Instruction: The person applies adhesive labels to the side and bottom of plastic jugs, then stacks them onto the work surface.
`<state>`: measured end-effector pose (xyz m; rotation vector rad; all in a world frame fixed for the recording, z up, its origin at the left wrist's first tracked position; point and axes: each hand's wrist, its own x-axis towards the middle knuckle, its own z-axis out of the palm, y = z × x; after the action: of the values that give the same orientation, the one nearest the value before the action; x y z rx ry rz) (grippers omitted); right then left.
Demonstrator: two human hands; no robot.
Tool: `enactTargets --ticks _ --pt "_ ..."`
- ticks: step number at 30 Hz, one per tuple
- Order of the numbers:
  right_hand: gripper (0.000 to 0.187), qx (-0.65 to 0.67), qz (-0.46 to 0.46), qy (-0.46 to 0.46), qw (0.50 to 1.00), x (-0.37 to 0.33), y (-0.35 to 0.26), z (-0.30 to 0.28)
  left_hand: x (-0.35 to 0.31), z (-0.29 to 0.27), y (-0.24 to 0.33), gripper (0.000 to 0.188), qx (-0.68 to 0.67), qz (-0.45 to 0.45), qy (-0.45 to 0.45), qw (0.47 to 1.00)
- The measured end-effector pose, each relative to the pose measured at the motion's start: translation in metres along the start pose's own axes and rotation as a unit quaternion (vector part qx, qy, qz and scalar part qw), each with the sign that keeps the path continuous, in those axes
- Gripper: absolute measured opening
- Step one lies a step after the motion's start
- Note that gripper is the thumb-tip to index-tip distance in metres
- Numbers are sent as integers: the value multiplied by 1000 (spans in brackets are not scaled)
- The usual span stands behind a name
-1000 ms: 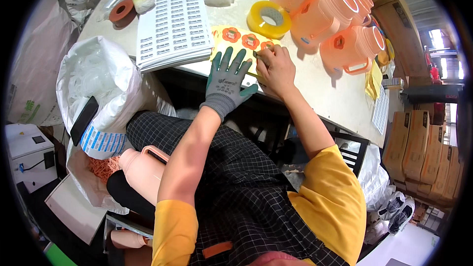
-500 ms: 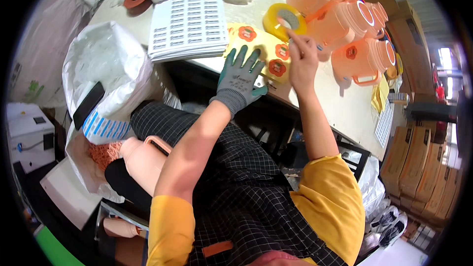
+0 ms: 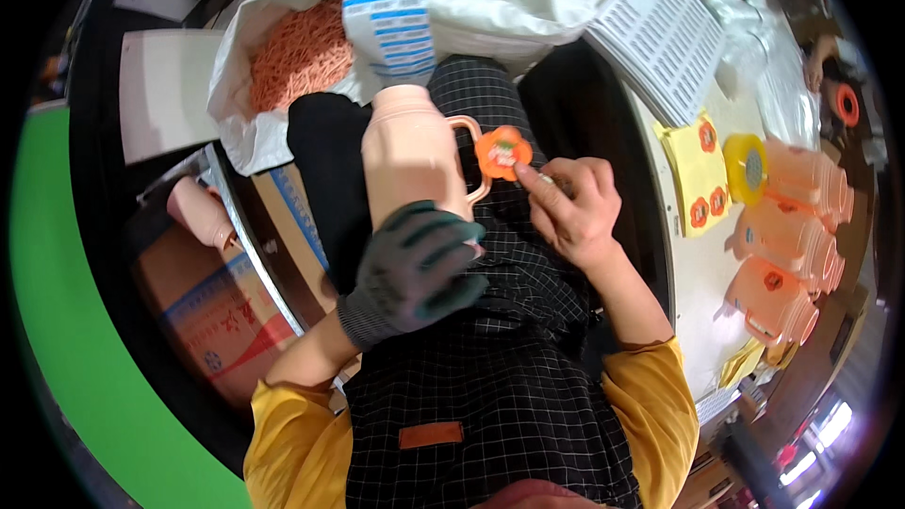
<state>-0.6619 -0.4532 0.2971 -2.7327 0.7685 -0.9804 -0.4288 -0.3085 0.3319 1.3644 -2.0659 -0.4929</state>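
My left hand (image 3: 415, 269), in a dark green glove, grips the lower end of a peach plastic jug (image 3: 410, 155) that lies across my lap. My bare right hand (image 3: 570, 207) pinches an orange flower-shaped sticker (image 3: 501, 151) between thumb and forefinger, right beside the jug's handle. Whether the sticker touches the jug I cannot tell. A black checked apron (image 3: 490, 386) covers my lap under both hands.
A yellow sheet with orange stickers (image 3: 699, 174) lies on the white table (image 3: 693, 273) at right, beside stacked peach jugs (image 3: 797, 217), a yellow tape roll (image 3: 747, 168) and a white grid tray (image 3: 660, 38). A white sack of orange pieces (image 3: 302, 57) and cardboard boxes (image 3: 217, 311) stand at left.
My view swung from the table down to my lap. Both hands left the sticker sheet; the left now holds a jug and the right carries one sticker.
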Motion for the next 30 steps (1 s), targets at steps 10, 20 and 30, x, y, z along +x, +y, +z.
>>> enactTargets --ticks 10,20,30 --pt "52 39 -123 -56 990 34 -45 51 -86 68 -22 107 49 -206 212 954" --pt "52 23 -160 -70 984 44 -52 50 -85 63 -29 115 52 -180 199 962" --pt "50 11 -154 -129 980 40 -54 46 -80 63 -26 104 58 -182 187 964"
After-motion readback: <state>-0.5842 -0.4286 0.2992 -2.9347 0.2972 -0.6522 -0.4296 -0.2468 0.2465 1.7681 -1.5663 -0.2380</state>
